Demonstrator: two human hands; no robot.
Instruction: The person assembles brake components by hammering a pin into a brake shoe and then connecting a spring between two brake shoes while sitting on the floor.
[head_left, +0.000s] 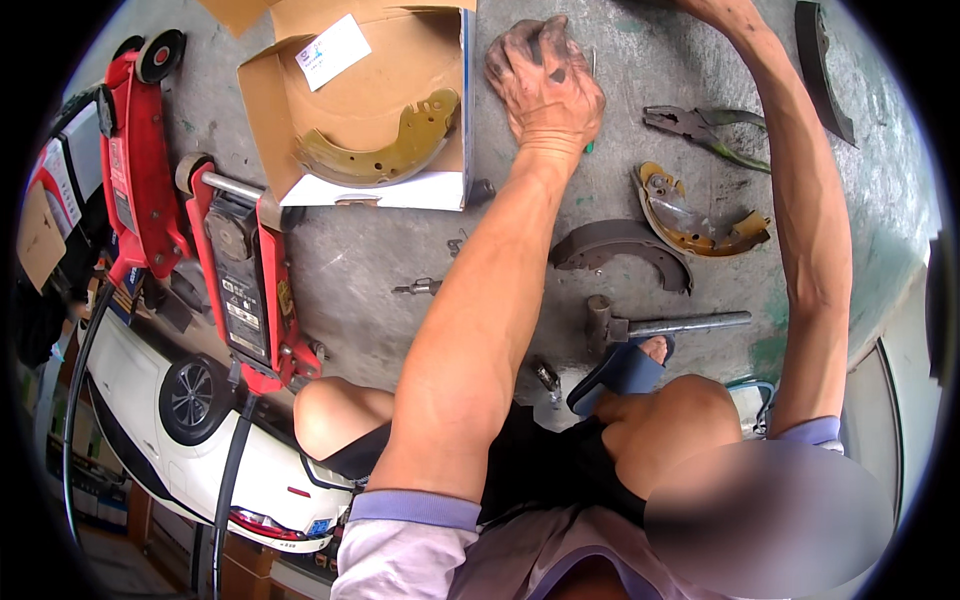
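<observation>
Head view shows a worn, green-stained concrete floor and, at eight o'clock, a white car. The left hand, blackened, has bent fingers; what they pinch, I cannot tell. At its nine o'clock, an open cardboard box holds a curved olive metal brake shoe. The right hand is out of view.

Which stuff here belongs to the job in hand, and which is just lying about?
Likely in the job:
- thin tool partly under the left hand
- open box with olive brake shoe
- second olive shoe on floor
- dark shoe
- pliers
- hammer

Probably just around:
- red jack beside the box
- second red jack
- white car
</observation>
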